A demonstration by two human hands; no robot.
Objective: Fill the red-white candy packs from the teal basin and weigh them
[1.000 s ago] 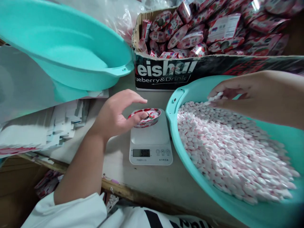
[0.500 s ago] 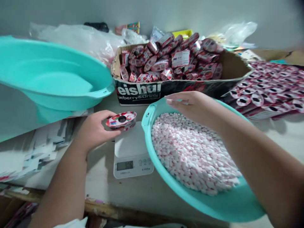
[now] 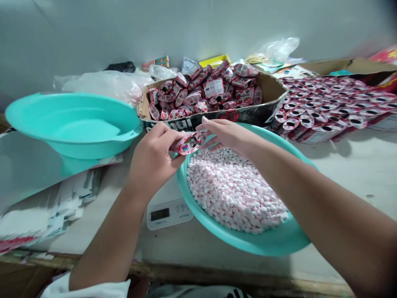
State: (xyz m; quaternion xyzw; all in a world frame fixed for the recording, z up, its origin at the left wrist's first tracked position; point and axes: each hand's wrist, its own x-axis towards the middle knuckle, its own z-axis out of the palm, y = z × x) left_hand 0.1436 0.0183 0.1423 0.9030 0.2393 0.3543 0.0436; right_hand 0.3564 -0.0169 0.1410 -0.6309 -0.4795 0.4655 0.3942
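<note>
Between finger and thumb, my left hand (image 3: 153, 159) grips a small red-and-white printed candy box (image 3: 185, 145), tilted, with a dark round hole in its oval top. My right hand (image 3: 228, 134) is at the box's right end with fingers apart; whether they touch it I cannot tell. Below the hands, a turquoise basin (image 3: 263, 248) holds many small pale pink-white candies (image 3: 232, 190). A white kitchen scale (image 3: 170, 215) sits left of the basin, partly covered by the basin's rim and my left hand.
Behind the basin, a cardboard carton (image 3: 273, 99) is heaped with similar candy boxes. More boxes (image 3: 328, 107) stand in rows at the right, holes upward. A second turquoise basin (image 3: 83, 145) is at the left, near flat paper pieces (image 3: 56, 207). Clear plastic bags (image 3: 102, 85) lie behind.
My left hand has lifted the candy box off the scale, up and right. My right hand's fingers have come to the box's end. The view has shifted.
</note>
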